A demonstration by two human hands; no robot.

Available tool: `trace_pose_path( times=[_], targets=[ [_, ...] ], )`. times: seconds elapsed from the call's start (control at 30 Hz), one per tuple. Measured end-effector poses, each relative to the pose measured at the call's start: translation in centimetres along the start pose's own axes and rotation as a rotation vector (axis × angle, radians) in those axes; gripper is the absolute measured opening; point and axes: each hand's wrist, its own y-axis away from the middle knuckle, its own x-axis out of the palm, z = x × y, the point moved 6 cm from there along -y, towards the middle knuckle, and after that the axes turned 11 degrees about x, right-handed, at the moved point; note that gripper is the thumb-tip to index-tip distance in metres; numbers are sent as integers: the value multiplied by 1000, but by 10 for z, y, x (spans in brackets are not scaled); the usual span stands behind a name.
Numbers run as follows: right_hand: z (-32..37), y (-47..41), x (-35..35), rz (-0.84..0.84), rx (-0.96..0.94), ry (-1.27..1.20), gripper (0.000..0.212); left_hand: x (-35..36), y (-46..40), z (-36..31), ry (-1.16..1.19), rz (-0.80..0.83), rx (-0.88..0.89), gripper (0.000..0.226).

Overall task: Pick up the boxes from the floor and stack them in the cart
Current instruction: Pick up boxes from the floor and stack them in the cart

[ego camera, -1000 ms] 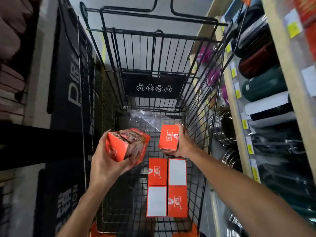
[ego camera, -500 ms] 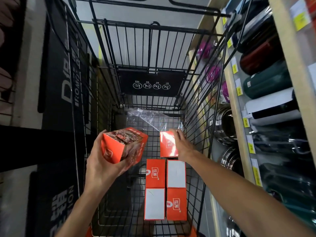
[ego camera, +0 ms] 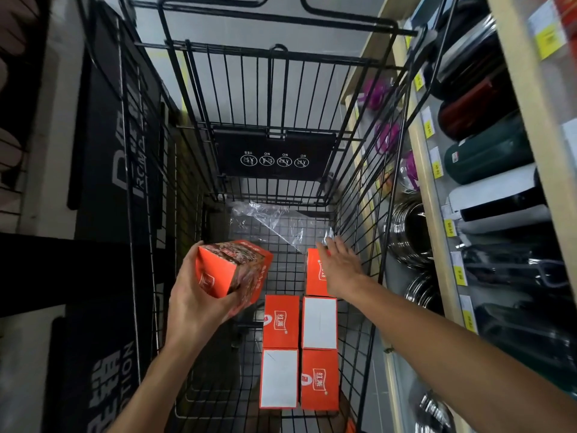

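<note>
Floor mats (ego camera: 103,145), two of them, dark with white lettering, lie at the far left beside the cart.

Next we find one black wire shopping cart (ego camera: 356,170), seen from above. One black placard (ego camera: 274,154) carrying four round pictograms hangs on its far end wall. One sheet of clear plastic film (ego camera: 268,220) lies crumpled on the cart floor below the placard.

We count six orange boxes in total. Our left hand (ego camera: 193,304) grips one orange box (ego camera: 231,270) above the left half of the cart, thumb on the near face, fingers curled under the far lower edge; the box is tilted.

Five boxes rest on the cart floor along the right wall. Four of them (ego camera: 299,351) form a two-by-two block, touching one another; two show white faces, two show orange faces. The fifth box (ego camera: 313,273) stands just beyond the block's right column.

Our right hand (ego camera: 338,270) is over the fifth box with fingers straight and spread, holding nothing; we cannot tell whether the palm touches it.

At the far right, one wooden shelf unit (ego camera: 437,214) holds vacuum flasks (ego camera: 487,157), stacked steel bowls (ego camera: 409,232) and yellow price tags (ego camera: 437,168).
</note>
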Motion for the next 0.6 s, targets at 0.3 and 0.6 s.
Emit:
trace_pose_path(
  times=[0.3, 0.6],
  targets=[
    [-8, 29, -30, -134, -118, -267, 97, 57, -46, 19, -132, 39, -60, 117],
    [-13, 41, -36, -162, -176, -371, 79, 141, -48, 41, -215, 141, -149, 112]
  ],
)
